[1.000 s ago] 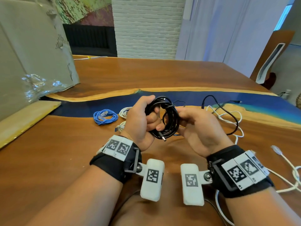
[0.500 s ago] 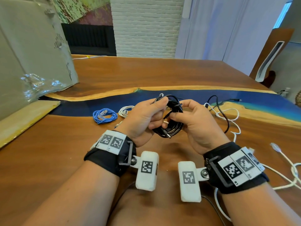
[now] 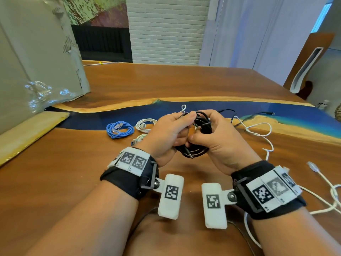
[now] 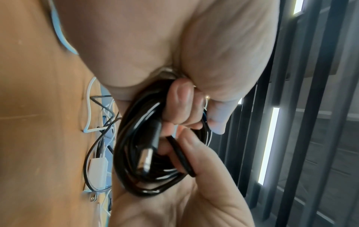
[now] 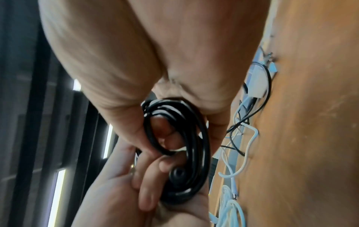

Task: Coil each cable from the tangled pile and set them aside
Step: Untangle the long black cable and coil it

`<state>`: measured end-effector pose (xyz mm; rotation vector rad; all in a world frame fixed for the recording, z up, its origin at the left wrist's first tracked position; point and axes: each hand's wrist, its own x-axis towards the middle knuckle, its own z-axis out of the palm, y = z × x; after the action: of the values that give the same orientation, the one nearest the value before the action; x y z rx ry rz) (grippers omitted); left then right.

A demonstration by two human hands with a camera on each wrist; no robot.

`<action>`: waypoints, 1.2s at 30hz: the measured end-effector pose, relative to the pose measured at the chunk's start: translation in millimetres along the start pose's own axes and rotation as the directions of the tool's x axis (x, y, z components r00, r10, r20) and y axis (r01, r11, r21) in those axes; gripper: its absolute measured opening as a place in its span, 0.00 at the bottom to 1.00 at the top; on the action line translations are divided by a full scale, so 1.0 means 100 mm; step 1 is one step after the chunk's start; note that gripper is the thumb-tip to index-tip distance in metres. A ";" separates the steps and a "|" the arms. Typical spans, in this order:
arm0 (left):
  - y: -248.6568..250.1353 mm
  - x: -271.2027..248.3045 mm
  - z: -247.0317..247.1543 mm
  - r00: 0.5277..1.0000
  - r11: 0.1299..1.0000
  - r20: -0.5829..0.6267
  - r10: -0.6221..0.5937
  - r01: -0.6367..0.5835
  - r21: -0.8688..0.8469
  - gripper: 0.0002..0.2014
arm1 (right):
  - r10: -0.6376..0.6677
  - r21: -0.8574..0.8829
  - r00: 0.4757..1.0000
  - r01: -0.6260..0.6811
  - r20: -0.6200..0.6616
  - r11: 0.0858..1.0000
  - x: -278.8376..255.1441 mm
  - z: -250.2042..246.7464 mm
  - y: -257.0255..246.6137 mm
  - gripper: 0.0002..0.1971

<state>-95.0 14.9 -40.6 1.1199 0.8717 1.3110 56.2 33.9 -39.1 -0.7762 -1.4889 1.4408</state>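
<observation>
A black cable wound into a coil [image 3: 195,151] hangs between both hands above the wooden table [image 3: 184,80]. My left hand [image 3: 170,129] grips the coil's top left, fingers curled through the loops [image 4: 180,99]. My right hand [image 3: 216,134] grips the top right, thumb across the strands [image 5: 136,130]. The coil's metal-tipped plug [image 4: 145,156] points down out of the loops [image 5: 194,138]. A thin white loop [image 3: 183,108] sticks up above the left fingers. Loose white cable [image 3: 258,129] and black cable [image 3: 258,114] lie to the right.
A coiled blue cable [image 3: 120,129] and a coiled white cable [image 3: 144,125] lie left of the hands. Another pale bundle [image 3: 138,140] lies behind the left wrist. A long white cable [image 3: 324,183] trails at the right edge. A big cardboard box [image 3: 36,58] stands at the left.
The coil stood upright in the left fist a second ago. Both hands have since closed over its top and shifted a little away from me. The thin white loop now shows above the fingers.
</observation>
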 end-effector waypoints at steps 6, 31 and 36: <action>-0.04 0.04 -0.05 0.998 0.998 -0.001 0.065 -0.065 -0.019 0.15 | -0.117 -0.430 0.966 0.006 -0.232 0.903 0.04 -0.11 -0.02 0.18; 0.02 0.07 -0.11 0.985 0.983 -0.152 0.084 -0.107 -0.150 0.16 | -0.059 0.535 0.995 0.093 -0.079 0.839 -0.15 -0.38 -0.56 0.07; 0.00 0.07 -0.08 0.991 0.973 -0.126 0.041 -0.068 -0.220 0.16 | -0.217 0.648 0.956 0.292 -0.195 0.703 -0.18 -0.48 -0.63 0.12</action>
<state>-102.3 23.2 -41.7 0.9005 0.7636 1.4954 116.1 30.0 15.7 -0.1713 -0.8333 1.5405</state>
